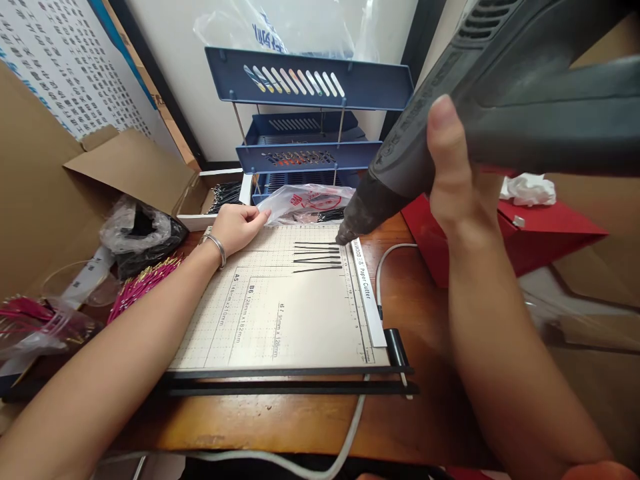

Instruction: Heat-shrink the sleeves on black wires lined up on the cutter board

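Note:
My right hand (457, 173) is wrapped round a dark grey heat gun (400, 157), tilted with its nozzle pointing down-left. The nozzle tip is over the right end of the uppermost of several short black wires (317, 253), laid in a row on the cream paper cutter board (300, 313). Their right ends look thicker. My left hand (237, 227) rests at the board's far left edge, fingers curled together. Its fingertips meet the edge of a clear plastic bag (290, 203) with red print; whether they grip it is hidden. More black wires (331, 215) show in the bag.
A blue tiered rack (310, 83) stands behind the board. On the left are an open cardboard box (133, 163), a white box of black wires (225, 193) and bundles of magenta wires (145, 287). A red box (540, 227) is at right. A grey cable (350, 433) crosses the wooden table's front.

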Demonstrator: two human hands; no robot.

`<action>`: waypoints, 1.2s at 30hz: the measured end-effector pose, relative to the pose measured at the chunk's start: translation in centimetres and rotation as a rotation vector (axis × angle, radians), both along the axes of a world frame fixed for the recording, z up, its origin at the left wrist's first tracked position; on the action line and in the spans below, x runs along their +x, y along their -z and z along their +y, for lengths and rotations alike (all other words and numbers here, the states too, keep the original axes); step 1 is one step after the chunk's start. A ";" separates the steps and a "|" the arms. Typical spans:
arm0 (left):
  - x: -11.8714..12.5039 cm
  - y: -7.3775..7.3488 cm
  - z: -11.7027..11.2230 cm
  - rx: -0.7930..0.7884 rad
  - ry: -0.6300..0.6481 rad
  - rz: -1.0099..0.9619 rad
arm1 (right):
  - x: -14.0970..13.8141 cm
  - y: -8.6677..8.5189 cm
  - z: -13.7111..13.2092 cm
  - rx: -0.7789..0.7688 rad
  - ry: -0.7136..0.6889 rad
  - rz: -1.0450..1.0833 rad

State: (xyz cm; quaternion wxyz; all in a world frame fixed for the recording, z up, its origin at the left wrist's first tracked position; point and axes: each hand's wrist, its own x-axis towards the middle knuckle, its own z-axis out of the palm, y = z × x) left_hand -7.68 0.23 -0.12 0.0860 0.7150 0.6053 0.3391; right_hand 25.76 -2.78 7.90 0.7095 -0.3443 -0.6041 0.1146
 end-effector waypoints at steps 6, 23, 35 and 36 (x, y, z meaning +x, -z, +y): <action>0.6 -0.1 -0.1 -0.007 -0.059 -0.001 | 0.4 0.4 0.5 0.035 0.043 -0.078; 1.0 0.2 -0.4 -0.029 0.095 0.013 | -0.5 1.1 0.7 -0.101 -0.044 0.042; 1.2 0.2 -0.7 -0.018 0.129 0.005 | -0.4 1.2 1.2 -0.135 0.075 0.140; 1.3 0.1 -0.7 -0.019 0.132 0.004 | -0.2 1.2 1.3 -0.112 0.080 0.118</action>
